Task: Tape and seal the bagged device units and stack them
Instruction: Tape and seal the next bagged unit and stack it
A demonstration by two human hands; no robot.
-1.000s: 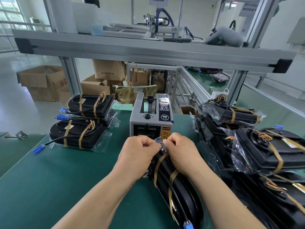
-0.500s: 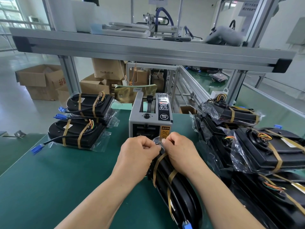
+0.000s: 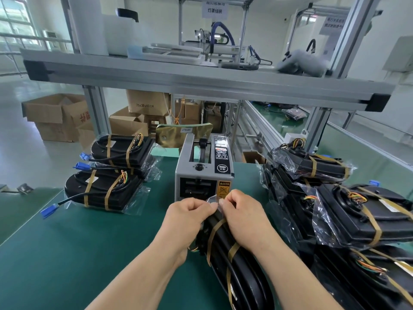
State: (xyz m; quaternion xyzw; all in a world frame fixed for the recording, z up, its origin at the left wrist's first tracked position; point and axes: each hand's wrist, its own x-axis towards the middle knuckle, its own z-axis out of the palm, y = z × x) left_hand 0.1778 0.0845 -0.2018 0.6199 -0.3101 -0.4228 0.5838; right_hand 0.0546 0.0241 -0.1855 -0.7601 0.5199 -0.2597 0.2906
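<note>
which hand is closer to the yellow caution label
Right. The right hand pinches the bag just below the label; the left hand pinches it lower, off to the label's left.

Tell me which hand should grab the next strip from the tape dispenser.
Probably the left hand: it sits just below the outlet of the tape dispenser, while the right hand lies over the bagged unit, steadying it. Both pinch the bag's end.

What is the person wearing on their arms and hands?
Nothing that shows. The left arm and the right arm are bare all the way to the picture's edge, with no sleeves in sight. The left hand and the right hand have no gloves, and no ring, watch or wristband can be seen.
</note>
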